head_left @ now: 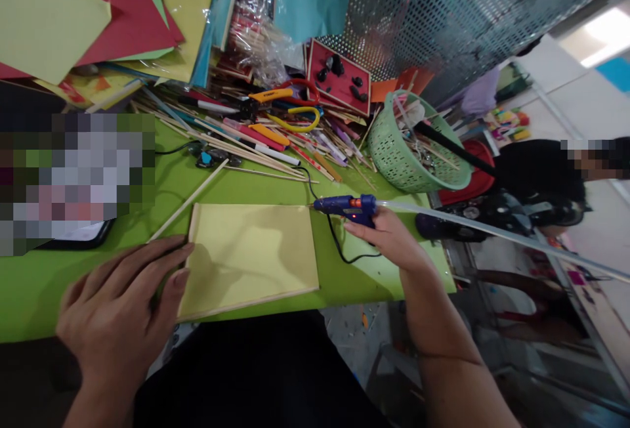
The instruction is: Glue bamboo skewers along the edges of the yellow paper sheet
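A blue hot glue gun (345,209) is gripped in my right hand (394,234), its nozzle pointing left at the top right corner of a yellow sheet (253,254). A long clear glue stick (467,221) runs out of the gun's back, and a small red light glows on its side. Thin wooden strips edge the sheet on its left and bottom sides. My left hand (125,306) lies with fingers stretched out, their tips touching the sheet's left edge. Just above those fingers, a loose wooden stick (189,200) rests at a slant on the green tabletop.
Scissors (295,119), markers and many sticks crowd the table's back. A green basket (418,146) stands at right, near a red tray (339,77) with black pieces. Coloured papers (132,8) lie back left, a phone (83,237) below them. The gun's cord (344,258) loops beneath it. Another person (541,178) is at right.
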The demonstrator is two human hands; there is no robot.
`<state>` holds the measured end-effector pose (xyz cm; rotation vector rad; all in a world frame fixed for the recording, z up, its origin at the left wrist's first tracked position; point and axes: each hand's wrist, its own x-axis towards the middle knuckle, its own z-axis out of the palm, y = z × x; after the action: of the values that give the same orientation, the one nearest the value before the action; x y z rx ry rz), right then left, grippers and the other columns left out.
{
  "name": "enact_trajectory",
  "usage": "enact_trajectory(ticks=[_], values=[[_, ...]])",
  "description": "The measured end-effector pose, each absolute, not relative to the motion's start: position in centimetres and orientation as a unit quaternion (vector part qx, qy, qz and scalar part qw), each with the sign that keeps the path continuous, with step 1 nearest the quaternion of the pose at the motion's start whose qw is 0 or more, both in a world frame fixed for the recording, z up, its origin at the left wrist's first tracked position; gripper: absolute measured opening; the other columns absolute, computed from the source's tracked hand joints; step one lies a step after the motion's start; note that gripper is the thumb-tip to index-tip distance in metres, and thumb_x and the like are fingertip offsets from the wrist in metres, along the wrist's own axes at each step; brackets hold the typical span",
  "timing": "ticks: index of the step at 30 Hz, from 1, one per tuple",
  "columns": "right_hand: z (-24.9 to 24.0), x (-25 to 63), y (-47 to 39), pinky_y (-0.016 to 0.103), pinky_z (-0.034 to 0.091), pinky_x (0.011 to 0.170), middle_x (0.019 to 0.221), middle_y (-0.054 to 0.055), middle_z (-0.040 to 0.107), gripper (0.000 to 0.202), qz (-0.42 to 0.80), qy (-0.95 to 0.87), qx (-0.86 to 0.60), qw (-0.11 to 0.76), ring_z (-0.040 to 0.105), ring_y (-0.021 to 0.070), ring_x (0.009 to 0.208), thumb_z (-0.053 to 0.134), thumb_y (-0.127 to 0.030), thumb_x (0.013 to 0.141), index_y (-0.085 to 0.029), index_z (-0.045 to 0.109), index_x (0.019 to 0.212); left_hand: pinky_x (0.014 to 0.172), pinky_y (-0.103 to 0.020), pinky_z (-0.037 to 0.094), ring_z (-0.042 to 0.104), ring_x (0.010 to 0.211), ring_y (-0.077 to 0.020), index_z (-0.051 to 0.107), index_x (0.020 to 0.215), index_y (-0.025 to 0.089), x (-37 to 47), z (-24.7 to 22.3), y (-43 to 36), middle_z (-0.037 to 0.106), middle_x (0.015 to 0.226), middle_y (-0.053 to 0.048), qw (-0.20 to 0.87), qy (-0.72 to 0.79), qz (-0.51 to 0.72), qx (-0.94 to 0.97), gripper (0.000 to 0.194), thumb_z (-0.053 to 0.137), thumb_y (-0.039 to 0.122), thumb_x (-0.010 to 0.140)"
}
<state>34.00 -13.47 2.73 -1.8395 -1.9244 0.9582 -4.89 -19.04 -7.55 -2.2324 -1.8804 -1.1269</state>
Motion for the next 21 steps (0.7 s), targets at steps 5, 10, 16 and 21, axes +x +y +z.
enact_trajectory(ticks=[5,10,16,21], values=[[2.5,34.0,-13.4,0.046,0.057,0.091,0.099,0.003,0.080,0.030,0.330,-0.676,-0.640,0.157,0.072,0.0292,0.095,0.071,-0.049,0.091,-0.024,0.079,0.106,0.085,-0.046,0.045,0.073,0.107,-0.0321,0.076,0.117,0.037,-4.9,-7.7,-19.0,0.080,0.120,0.000,0.006,-0.601,-0.363,-0.712,0.024,0.062,0.036,0.098],[2.4,33.8,-13.3,0.046,0.057,0.090,0.101,0.004,0.080,0.031,0.326,-0.676,-0.644,0.151,0.072,0.0296,0.095,0.071,-0.049,0.090,-0.024,0.079,0.107,0.086,-0.047,0.046,0.072,0.107,-0.0322,0.075,0.121,0.038,-4.9,-7.6,-19.1,0.080,0.122,0.000,-0.004,-0.606,-0.356,-0.711,0.028,0.062,0.036,0.097],[2.5,33.4,-13.3,0.046,0.054,0.089,0.103,0.005,0.079,0.032,0.318,-0.680,-0.648,0.126,0.071,0.0307,0.097,0.069,-0.049,0.091,-0.023,0.077,0.106,0.086,-0.046,0.046,0.072,0.109,-0.0307,0.073,0.126,0.042,-5.0,-7.7,-19.2,0.079,0.123,0.002,-0.003,-0.609,-0.357,-0.708,0.031,0.063,0.036,0.097],[2.5,32.9,-13.1,0.046,0.055,0.089,0.101,0.005,0.079,0.031,0.318,-0.688,-0.641,0.122,0.070,0.0299,0.096,0.069,-0.049,0.091,-0.023,0.077,0.105,0.085,-0.046,0.046,0.072,0.107,-0.0313,0.074,0.122,0.040,-5.0,-7.7,-19.1,0.080,0.121,0.001,0.008,-0.602,-0.357,-0.714,0.029,0.063,0.035,0.097]])
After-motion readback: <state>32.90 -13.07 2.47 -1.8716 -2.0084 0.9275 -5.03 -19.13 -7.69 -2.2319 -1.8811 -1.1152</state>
